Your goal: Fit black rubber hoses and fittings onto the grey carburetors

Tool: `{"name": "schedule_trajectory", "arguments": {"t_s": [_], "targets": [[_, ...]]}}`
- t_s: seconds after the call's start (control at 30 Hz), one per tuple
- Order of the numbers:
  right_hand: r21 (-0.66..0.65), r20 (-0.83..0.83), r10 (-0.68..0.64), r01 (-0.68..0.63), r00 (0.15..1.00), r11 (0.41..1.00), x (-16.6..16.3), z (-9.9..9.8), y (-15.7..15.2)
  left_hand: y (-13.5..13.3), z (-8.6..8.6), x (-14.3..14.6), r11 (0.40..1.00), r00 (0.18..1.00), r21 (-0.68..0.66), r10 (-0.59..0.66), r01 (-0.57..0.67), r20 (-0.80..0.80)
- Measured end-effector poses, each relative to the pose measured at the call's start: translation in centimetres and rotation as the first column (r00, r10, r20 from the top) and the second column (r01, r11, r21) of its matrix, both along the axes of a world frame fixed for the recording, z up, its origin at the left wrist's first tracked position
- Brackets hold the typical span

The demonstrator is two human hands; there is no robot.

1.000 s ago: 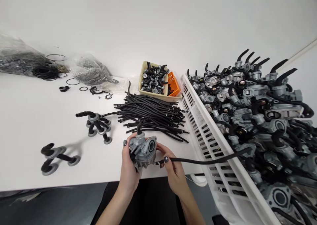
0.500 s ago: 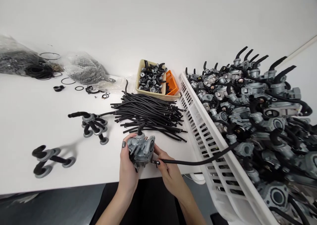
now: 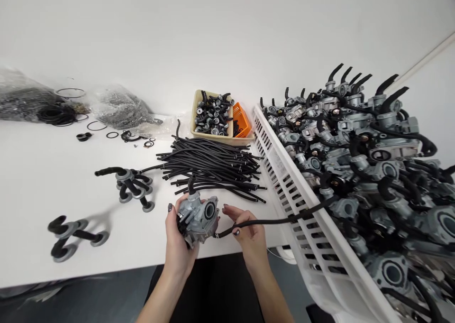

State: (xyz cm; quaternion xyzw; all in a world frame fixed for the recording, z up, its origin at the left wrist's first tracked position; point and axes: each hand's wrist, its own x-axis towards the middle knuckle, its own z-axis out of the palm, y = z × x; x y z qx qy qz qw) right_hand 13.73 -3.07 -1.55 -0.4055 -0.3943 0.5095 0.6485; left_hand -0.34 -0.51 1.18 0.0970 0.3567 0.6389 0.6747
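My left hand (image 3: 178, 240) is wrapped round a grey metal carburetor (image 3: 199, 218), tilted above the table's front edge. A short black elbow tube stands up from its top, and its round bore faces right. A long black rubber hose (image 3: 273, 221) with a small metal clip joins the carburetor's lower right side. From there it runs right over the crate's rim. My right hand (image 3: 249, 233) pinches this hose near the clip end, the thumb in front and the fingers partly hidden behind. The right fingertips are close to the carburetor's flange.
A white slotted crate (image 3: 298, 195), heaped with carburetors (image 3: 350, 209), stands on the right. Behind my hands lies a pile of black hoses (image 3: 209, 164). Farther back are a cream bin (image 3: 194, 119) and an orange basket (image 3: 241, 119). Capped elbow tubes (image 3: 133, 185) stand left.
My right hand has slid back along the hose, away from the clip, and its fingers have loosened. The carburetor has turned, showing its bore more to the front.
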Motion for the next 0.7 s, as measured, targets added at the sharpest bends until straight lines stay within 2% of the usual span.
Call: {"name": "schedule_trajectory", "arguments": {"t_s": [0.17,0.4,0.57,0.7], "targets": [[-0.004,0.035,-0.135,0.135,0.99,0.991,-0.8,-0.1,0.4,-0.4,0.2,-0.3,0.994,0.994,0.004,-0.107,0.107,-0.004],[0.042,0.214,-0.19,0.186,0.958,0.982,-1.2,-0.4,0.2,-0.4,0.7,-0.4,0.985,0.986,-0.043,-0.168,0.167,-0.017],[-0.012,0.23,-0.122,0.129,0.965,0.992,-1.0,-0.6,-0.7,-0.7,1.2,-0.5,0.96,0.961,-0.024,-0.278,0.278,-0.005],[-0.069,0.184,0.039,-0.027,0.982,0.997,-0.9,0.0,-1.2,-0.8,1.3,-0.6,0.928,0.927,-0.006,-0.373,0.374,0.037]]}}
